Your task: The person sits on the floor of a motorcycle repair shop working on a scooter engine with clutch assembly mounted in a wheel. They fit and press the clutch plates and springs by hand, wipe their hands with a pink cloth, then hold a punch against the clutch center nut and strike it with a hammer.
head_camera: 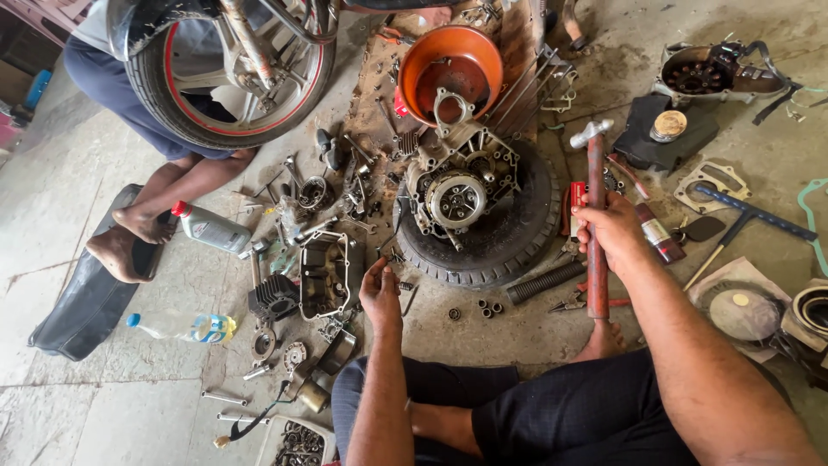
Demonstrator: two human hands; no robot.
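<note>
I sit on a concrete floor facing an engine case [457, 185] that rests on a black tyre [517, 237]. My right hand [611, 229] grips the red handle of a hammer [595, 198], its steel head pointing away from me, to the right of the tyre. My left hand [379, 293] reaches down to the floor by the tyre's near left edge, fingers curled near small metal parts; whether it holds one I cannot tell.
An orange bowl [450, 65] stands behind the engine. Loose parts, a cylinder [274, 298] and a cover [326, 274] lie at left, with a grey oil bottle [210, 229] and a clear water bottle [183, 327]. Another person sits by a motorcycle wheel [233, 73]. Gaskets and tools lie right.
</note>
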